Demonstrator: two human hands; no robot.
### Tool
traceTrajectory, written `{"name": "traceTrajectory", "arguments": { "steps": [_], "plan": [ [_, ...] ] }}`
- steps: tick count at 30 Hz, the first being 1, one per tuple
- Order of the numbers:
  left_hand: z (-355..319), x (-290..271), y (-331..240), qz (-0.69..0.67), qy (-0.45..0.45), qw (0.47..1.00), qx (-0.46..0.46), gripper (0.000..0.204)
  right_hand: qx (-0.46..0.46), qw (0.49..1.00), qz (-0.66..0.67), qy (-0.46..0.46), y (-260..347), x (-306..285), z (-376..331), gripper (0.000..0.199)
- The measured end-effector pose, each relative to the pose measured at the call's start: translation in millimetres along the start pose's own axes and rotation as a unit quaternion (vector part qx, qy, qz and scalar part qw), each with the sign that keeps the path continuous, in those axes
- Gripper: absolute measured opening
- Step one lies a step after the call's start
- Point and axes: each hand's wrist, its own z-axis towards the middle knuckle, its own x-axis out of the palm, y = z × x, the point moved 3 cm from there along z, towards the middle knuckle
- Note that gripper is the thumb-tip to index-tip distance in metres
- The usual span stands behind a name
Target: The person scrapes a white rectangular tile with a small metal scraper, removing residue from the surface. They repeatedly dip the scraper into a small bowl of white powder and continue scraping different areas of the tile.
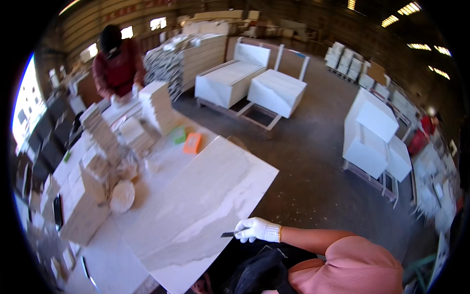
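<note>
My right hand [258, 229] wears a white knit glove and reaches in from the lower right, with a pink sleeve behind it. It grips a thin dark blade-like tool [231, 233] whose tip touches the near right edge of a large white veined slab [205, 206] lying flat on the workbench. My left hand does not show. A black bag or apron [259, 269] lies just below my right hand.
Stacks of pale tiles [100, 132] and a round white disc [122, 196] crowd the bench's left side, with an orange block [192, 143] and a green one [179, 134]. A person in a red jacket [117, 66] works at the far end. White stone cabinets [369, 134] stand on the concrete floor.
</note>
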Motion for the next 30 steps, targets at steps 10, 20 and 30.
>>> {"name": "traceTrajectory", "arguments": {
  "steps": [10, 20, 30],
  "plan": [
    [24, -14, 28, -0.088, 0.068, 0.991, -0.075, 0.063, -0.017, 1.0, 0.014, 0.008, -14, 22, -9, 0.021],
    [34, -19, 48, -0.203, 0.109, 0.968, -0.101, 0.06, -0.059, 0.998, 0.005, 0.013, -10, 19, -17, 0.02],
    [61, 14, 76, -0.263, 0.15, 0.949, -0.085, 0.061, -0.047, 0.98, 0.142, -0.131, -47, -104, -68, 0.02]
  ]
}}
